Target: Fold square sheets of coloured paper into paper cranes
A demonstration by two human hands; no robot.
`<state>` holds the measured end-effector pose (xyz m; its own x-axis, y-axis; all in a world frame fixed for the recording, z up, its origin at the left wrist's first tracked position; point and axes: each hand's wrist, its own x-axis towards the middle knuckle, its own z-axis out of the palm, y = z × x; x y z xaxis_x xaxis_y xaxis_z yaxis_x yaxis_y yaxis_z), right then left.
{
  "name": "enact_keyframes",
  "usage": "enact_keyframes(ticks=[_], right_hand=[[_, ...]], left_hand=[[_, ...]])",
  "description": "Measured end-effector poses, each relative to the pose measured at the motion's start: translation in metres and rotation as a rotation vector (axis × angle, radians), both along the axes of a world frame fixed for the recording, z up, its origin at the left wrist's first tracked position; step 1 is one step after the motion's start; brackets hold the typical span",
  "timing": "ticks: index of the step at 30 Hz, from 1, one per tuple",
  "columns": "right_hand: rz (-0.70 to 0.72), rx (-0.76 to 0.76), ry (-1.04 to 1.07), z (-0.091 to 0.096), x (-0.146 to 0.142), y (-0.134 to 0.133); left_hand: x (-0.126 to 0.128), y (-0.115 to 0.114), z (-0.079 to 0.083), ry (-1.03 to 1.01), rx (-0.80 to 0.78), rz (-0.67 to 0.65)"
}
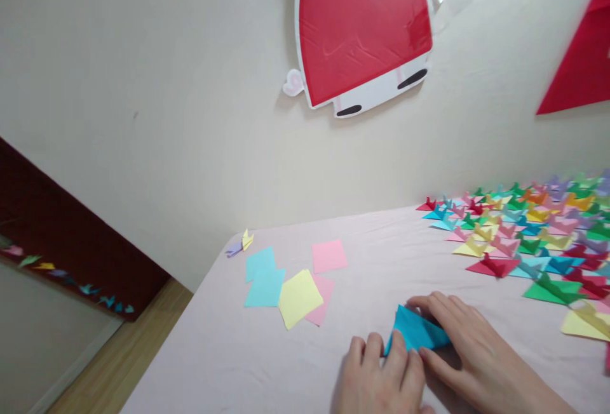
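On the pale tablecloth lies a blue sheet of origami paper [415, 330], folded into a triangle-like shape with its tip pointing away from me. My left hand [385, 376] presses its curled fingers onto the paper's lower left edge. My right hand [469, 349] grips the right end, fingers along the far side and thumb at the near edge. Both hands partly cover the folded piece. To their left are loose square sheets: a yellow one [299, 300], pink ones [328, 255] and light blue ones [265, 288], some overlapping.
Rows of colourful folded paper cranes [534, 230] fill the table's right side. Two small folded pieces, one yellow [246, 240] and one purple [234, 249], sit at the far left corner. Behind stands a wall [190, 84] with a red-and-white cartoon cutout [362, 33].
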<state>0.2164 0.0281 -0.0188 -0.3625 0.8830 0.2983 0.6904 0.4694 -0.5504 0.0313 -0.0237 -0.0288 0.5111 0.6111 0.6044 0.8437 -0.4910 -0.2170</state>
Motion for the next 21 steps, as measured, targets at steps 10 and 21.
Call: enact_keyframes(ticks=[10,21], right_hand=[[-0.017,-0.114,-0.016,0.002,-0.004,-0.001],[0.009,-0.259,0.082,0.017,0.000,0.004]], left_hand=[[-0.005,0.007,-0.001,-0.003,0.059,-0.066],[-0.003,0.011,-0.027,-0.249,0.163,-0.021]])
